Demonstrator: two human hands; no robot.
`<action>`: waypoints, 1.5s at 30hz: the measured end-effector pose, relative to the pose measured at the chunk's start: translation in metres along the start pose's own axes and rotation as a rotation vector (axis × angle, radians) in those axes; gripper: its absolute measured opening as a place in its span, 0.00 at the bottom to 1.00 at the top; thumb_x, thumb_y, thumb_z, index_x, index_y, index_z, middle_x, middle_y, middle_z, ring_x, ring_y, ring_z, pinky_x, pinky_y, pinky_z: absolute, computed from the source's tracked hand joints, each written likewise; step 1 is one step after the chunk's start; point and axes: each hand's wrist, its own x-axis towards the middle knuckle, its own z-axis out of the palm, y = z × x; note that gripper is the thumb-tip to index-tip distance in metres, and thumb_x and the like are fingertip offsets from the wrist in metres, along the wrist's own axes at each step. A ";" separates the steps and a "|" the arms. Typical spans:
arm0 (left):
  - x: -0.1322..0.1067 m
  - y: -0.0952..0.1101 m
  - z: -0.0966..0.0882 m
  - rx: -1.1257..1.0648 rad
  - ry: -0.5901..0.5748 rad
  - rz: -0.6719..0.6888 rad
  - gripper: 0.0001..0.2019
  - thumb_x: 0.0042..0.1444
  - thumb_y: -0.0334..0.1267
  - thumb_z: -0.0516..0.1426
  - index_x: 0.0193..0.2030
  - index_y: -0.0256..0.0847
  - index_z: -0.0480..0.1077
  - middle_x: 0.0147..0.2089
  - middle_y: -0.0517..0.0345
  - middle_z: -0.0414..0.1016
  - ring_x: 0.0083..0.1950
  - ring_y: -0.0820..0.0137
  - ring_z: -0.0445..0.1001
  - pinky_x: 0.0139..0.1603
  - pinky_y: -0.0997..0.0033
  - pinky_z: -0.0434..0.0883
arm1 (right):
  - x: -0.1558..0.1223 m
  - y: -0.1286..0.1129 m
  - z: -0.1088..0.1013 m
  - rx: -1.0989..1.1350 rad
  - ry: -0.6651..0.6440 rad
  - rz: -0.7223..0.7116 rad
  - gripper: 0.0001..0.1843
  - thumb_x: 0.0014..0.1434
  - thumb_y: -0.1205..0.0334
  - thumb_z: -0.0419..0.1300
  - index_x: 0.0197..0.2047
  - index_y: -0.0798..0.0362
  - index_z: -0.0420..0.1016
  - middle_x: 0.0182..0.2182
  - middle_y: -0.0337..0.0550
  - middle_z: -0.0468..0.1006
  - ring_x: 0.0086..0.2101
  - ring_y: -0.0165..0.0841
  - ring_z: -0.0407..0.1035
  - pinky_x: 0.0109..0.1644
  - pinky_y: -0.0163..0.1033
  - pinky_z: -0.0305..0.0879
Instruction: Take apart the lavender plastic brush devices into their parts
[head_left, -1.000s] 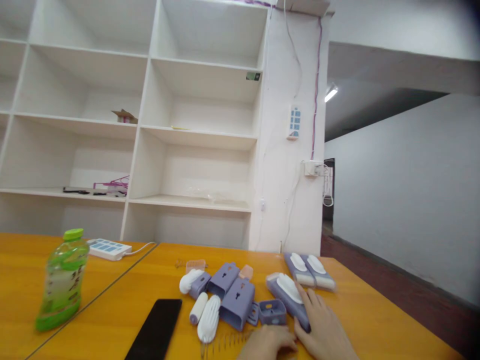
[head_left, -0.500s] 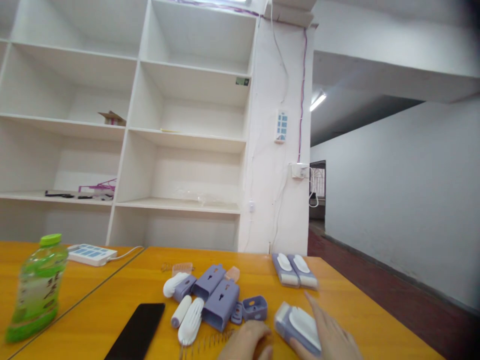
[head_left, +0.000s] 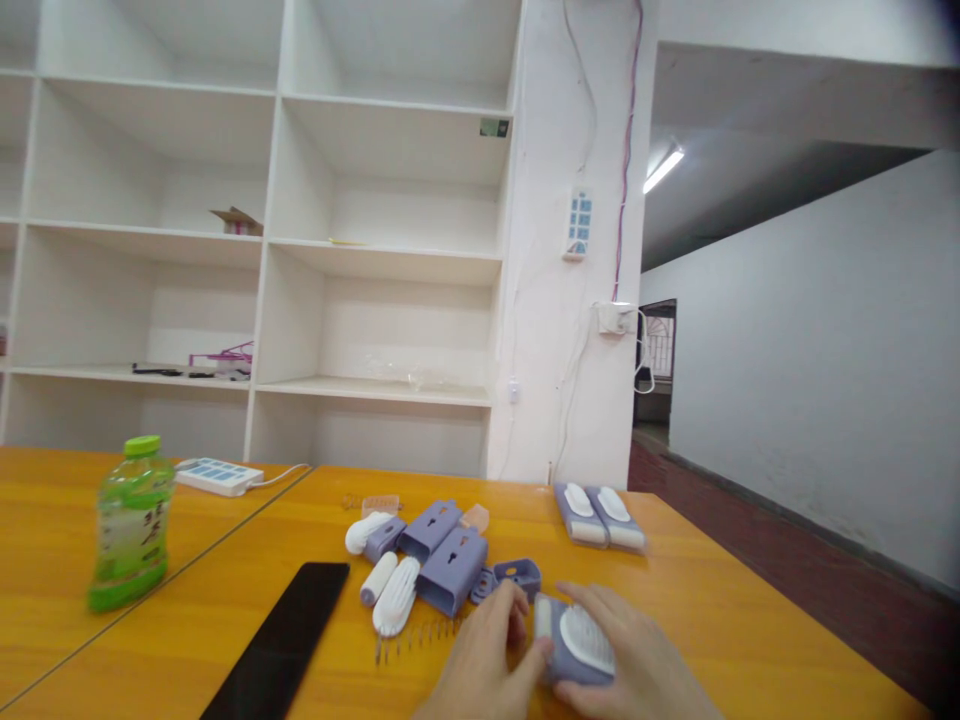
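Note:
A purple-and-white plastic case [head_left: 576,648] with a white ribbed oval piece on top lies on the table. My right hand [head_left: 634,655] is around it, with its fingers along the far edge and thumb at the near edge. At its left, my left hand [head_left: 484,655] has bent fingers spread from the thumb; the thumb tip is by the case's near-left corner, and I cannot tell if it touches. Beyond my left hand are a small open purple housing [head_left: 519,578], larger purple sleeves [head_left: 454,572], a white ribbed oval piece [head_left: 395,598] and a white roller [head_left: 379,578].
Two similar purple-and-white cases [head_left: 598,517] stand at the far right of the table. A black phone-like slab [head_left: 281,640], a green-capped bottle [head_left: 133,530] and a power strip [head_left: 219,476] lie to the left. Several small metal springs [head_left: 420,634] are near my left hand.
My right hand has turned the case and brought it left, nearer my left hand. My left hand's thumb has come up to the case. The camera view has shifted somewhat.

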 end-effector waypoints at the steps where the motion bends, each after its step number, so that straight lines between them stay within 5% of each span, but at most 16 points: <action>1: 0.000 0.002 -0.002 -0.016 -0.018 0.014 0.15 0.57 0.40 0.63 0.49 0.43 0.67 0.45 0.55 0.75 0.45 0.64 0.74 0.49 0.66 0.72 | -0.002 -0.006 -0.002 0.019 -0.006 -0.036 0.36 0.45 0.58 0.69 0.60 0.45 0.75 0.54 0.47 0.81 0.52 0.48 0.75 0.57 0.45 0.70; 5: 0.004 -0.003 -0.009 -0.067 -0.174 0.124 0.43 0.43 0.48 0.72 0.65 0.44 0.62 0.68 0.45 0.63 0.67 0.50 0.65 0.68 0.53 0.63 | -0.004 -0.019 -0.008 0.101 -0.071 -0.119 0.38 0.46 0.51 0.72 0.61 0.44 0.74 0.53 0.49 0.81 0.51 0.49 0.75 0.56 0.46 0.70; 7: 0.005 -0.010 -0.009 -0.060 -0.247 0.140 0.49 0.43 0.51 0.72 0.70 0.43 0.58 0.74 0.40 0.57 0.73 0.46 0.57 0.73 0.48 0.56 | -0.004 -0.018 -0.009 0.132 -0.097 -0.098 0.42 0.44 0.50 0.74 0.64 0.45 0.72 0.55 0.51 0.80 0.53 0.51 0.74 0.58 0.48 0.69; 11: 0.005 -0.024 -0.006 -0.002 -0.306 0.083 0.50 0.44 0.55 0.71 0.72 0.41 0.59 0.74 0.38 0.59 0.74 0.45 0.58 0.75 0.45 0.53 | -0.005 -0.011 -0.009 0.218 -0.122 -0.014 0.50 0.39 0.55 0.76 0.67 0.44 0.69 0.61 0.50 0.76 0.58 0.52 0.71 0.64 0.50 0.65; 15: 0.004 -0.029 -0.001 0.042 -0.292 0.074 0.51 0.40 0.57 0.73 0.70 0.41 0.64 0.73 0.40 0.63 0.73 0.45 0.60 0.75 0.45 0.54 | -0.007 -0.014 -0.014 0.282 -0.134 0.021 0.45 0.37 0.56 0.77 0.61 0.44 0.76 0.59 0.46 0.78 0.57 0.52 0.72 0.64 0.49 0.63; 19: 0.002 -0.020 -0.004 -0.015 -0.225 0.088 0.51 0.34 0.53 0.76 0.67 0.44 0.67 0.68 0.43 0.69 0.68 0.47 0.67 0.71 0.47 0.61 | -0.007 -0.020 -0.021 0.314 -0.140 0.060 0.43 0.33 0.62 0.79 0.56 0.41 0.79 0.54 0.42 0.81 0.54 0.50 0.73 0.61 0.46 0.65; 23: 0.001 -0.007 -0.007 -0.079 -0.209 0.081 0.45 0.33 0.51 0.76 0.62 0.48 0.72 0.60 0.50 0.74 0.59 0.52 0.73 0.64 0.53 0.68 | -0.002 -0.017 -0.023 0.346 -0.158 0.115 0.42 0.28 0.55 0.82 0.52 0.44 0.82 0.49 0.40 0.83 0.50 0.49 0.74 0.56 0.46 0.68; 32: 0.001 -0.004 -0.006 0.088 -0.182 -0.005 0.50 0.29 0.55 0.76 0.64 0.48 0.71 0.64 0.48 0.71 0.64 0.46 0.68 0.67 0.49 0.63 | -0.001 -0.018 -0.023 0.384 -0.140 0.139 0.35 0.31 0.58 0.81 0.47 0.49 0.83 0.42 0.38 0.83 0.44 0.43 0.74 0.48 0.40 0.68; 40: -0.001 -0.017 -0.021 -0.099 -0.245 -0.097 0.50 0.29 0.43 0.77 0.64 0.44 0.68 0.66 0.49 0.68 0.65 0.50 0.68 0.69 0.50 0.64 | -0.001 -0.012 -0.018 0.367 -0.155 0.155 0.37 0.32 0.59 0.79 0.49 0.49 0.81 0.45 0.38 0.82 0.45 0.44 0.74 0.50 0.41 0.68; 45: -0.006 -0.020 -0.035 0.027 -0.228 -0.027 0.48 0.41 0.44 0.73 0.70 0.45 0.62 0.71 0.46 0.63 0.71 0.51 0.62 0.74 0.51 0.57 | -0.004 -0.008 -0.019 0.274 -0.099 0.168 0.32 0.37 0.56 0.77 0.49 0.49 0.81 0.47 0.42 0.83 0.47 0.46 0.75 0.52 0.43 0.70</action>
